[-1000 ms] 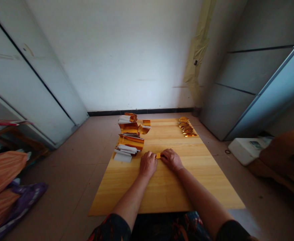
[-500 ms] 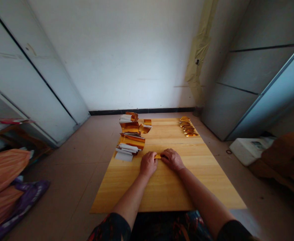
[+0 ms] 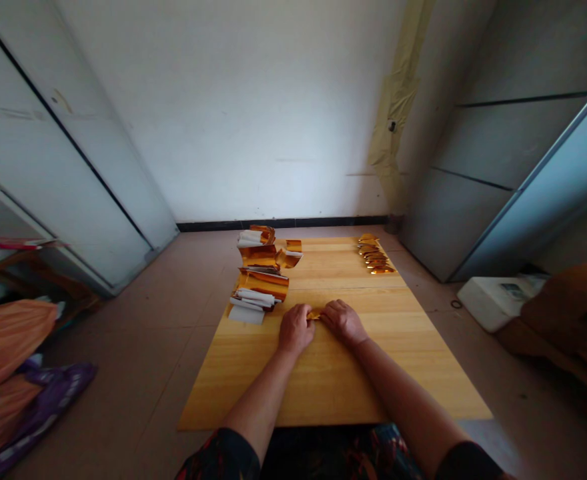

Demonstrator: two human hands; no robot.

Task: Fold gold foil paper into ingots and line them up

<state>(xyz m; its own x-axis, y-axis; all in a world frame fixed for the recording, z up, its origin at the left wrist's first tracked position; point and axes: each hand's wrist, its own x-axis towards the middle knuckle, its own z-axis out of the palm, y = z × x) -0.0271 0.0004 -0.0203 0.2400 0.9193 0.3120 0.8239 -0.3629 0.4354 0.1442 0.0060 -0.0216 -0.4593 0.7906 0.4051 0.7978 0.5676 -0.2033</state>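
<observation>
Between my two hands, just above the wooden table (image 3: 333, 380), is a small piece of gold foil paper (image 3: 314, 315). My left hand (image 3: 296, 329) is closed on its left end, and my right hand (image 3: 342, 322) grips the right end. Most of the paper is hidden by my fingers. To the left of my hands lie curled stacks of gold foil paper (image 3: 268, 283) with white backs, some white sides up (image 3: 246, 313). At the far right of the tabletop sits a row of several folded gold paper pieces (image 3: 375, 255).
A white wall (image 3: 273, 133) rises behind the table. Grey cabinets (image 3: 38, 133) stand on the left and a grey-blue fridge-like cabinet (image 3: 503, 140) on the right. A white box (image 3: 491, 303) rests on the floor at right; orange and purple bags (image 3: 13, 373) are at left.
The gold paper between my hands looks more crumpled and bent than the flat strip before. Both hands stay in nearly the same place. The view has shifted slightly.
</observation>
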